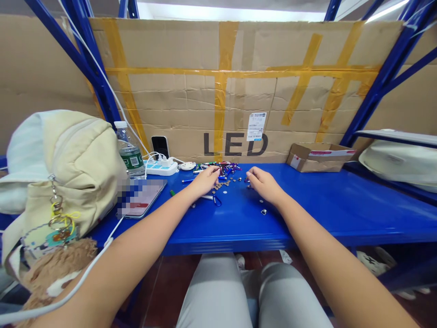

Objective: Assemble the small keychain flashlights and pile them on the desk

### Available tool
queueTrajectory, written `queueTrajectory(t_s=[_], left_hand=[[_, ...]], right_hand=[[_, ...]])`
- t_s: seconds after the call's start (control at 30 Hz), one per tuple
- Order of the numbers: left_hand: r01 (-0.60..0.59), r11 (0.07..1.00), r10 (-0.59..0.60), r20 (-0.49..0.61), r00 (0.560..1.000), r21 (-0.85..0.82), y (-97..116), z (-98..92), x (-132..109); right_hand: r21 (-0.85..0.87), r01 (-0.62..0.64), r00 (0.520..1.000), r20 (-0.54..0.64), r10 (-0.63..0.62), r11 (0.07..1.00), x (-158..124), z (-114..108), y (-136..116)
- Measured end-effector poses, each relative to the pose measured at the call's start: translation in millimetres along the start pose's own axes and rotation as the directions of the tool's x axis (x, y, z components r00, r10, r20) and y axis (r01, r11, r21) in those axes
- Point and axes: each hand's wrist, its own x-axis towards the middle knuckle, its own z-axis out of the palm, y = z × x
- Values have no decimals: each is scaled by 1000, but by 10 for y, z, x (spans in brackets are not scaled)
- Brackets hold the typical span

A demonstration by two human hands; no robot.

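Note:
Both my arms reach forward over a blue metal shelf. My left hand rests palm down with its fingers curled over a scatter of small coloured metal parts and tiny round discs. My right hand lies a little to the right, its fingers bent down among the same small parts; what the fingertips pinch is too small to make out. A blue carabiner clip and a few loose small pieces lie just in front of the hands.
A cream bag with a keychain and plush toy fills the left. Beside it are a phone on a cable, a water bottle, a white power strip and a second phone. An open cardboard box sits right; taped cardboard backs the shelf.

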Motion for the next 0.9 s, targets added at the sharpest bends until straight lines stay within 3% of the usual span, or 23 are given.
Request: queueTrajectory(t_s=[0.1, 0.27, 0.43, 0.63, 0.73, 0.9], left_hand=[[31, 999, -30, 26, 999, -37, -8, -17, 11], [4, 989, 2, 35, 999, -151, 47, -26, -21], [-68, 975, 61, -37, 997, -211, 22, -73, -31], [-42, 963, 27, -59, 998, -264, 40, -108, -47], [-38, 978, 15, -114, 993, -205, -11, -137, 0], [-24, 996, 48, -296, 954, 84, -220, -248, 136]], right_hand=[[48, -18, 999, -43, 21, 999, 7, -30, 68], [54, -14, 1000, -18, 15, 998, 2, -37, 64], [74, -19, 999, -34, 21, 997, 6, -32, 103], [45, -45, 998, -37, 47, 998, 16, -38, 172], [36, -57, 997, -59, 59, 998, 20, -34, 212], [21, -89, 994, -54, 90, 996, 29, -19, 267]])
